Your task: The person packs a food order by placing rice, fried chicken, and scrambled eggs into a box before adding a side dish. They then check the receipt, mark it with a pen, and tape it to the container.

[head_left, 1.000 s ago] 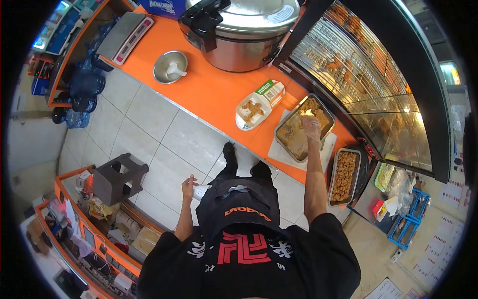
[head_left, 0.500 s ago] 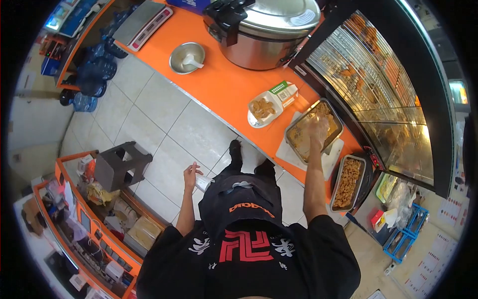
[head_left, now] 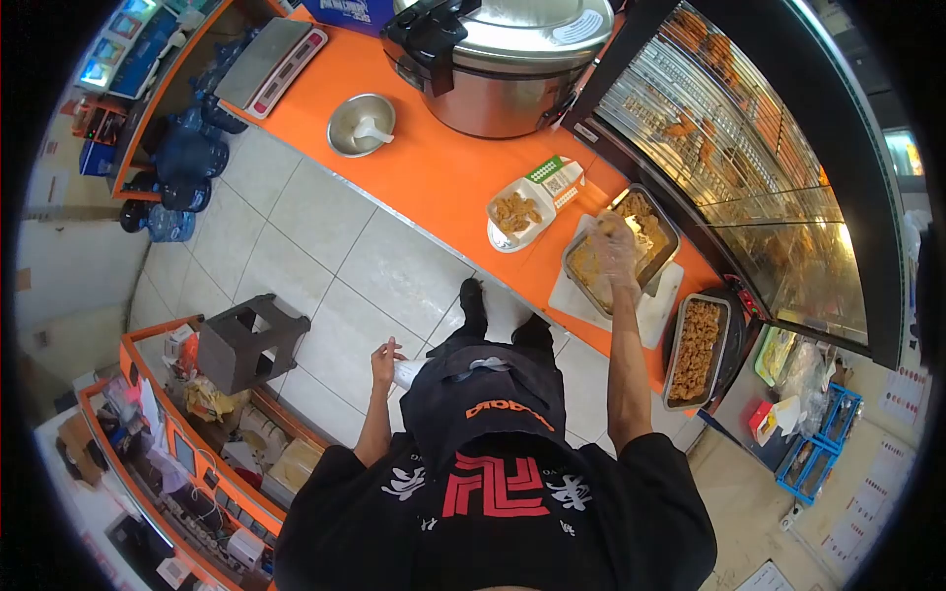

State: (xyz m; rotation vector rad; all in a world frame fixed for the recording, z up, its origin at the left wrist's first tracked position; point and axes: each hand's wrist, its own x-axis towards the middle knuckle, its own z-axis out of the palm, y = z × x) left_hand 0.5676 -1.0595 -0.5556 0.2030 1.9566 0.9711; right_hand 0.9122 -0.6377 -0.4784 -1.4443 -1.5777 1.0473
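Note:
My right hand (head_left: 617,248), in a clear plastic glove, is over a metal tray (head_left: 597,306) of pieces of food in a yellow-brown coating. Its fingers are curled together, and what they hold, if anything, is hidden. Under the tray lies a white board (head_left: 658,313). Left of it on the counter stands an open paper food box (head_left: 520,216) with browned pieces inside and a green-and-white lid. Away from the counter, my left hand (head_left: 385,361) hangs above the floor with fingers loosely apart, close to a white object (head_left: 408,373) at my apron's side.
A second metal tray (head_left: 698,353) of fried pieces sits to the right. Behind are a glass warming cabinet (head_left: 729,138) and a large cooker (head_left: 503,84). A metal bowl (head_left: 361,125) with a white scoop and a scale (head_left: 271,67) stand farther left. A dark stool (head_left: 254,343) stands on the floor.
My gloved right hand has moved a little left over the tray, uncovering a pale yellow patch of food on its right. My left hand stays at my side. The view has shifted slightly.

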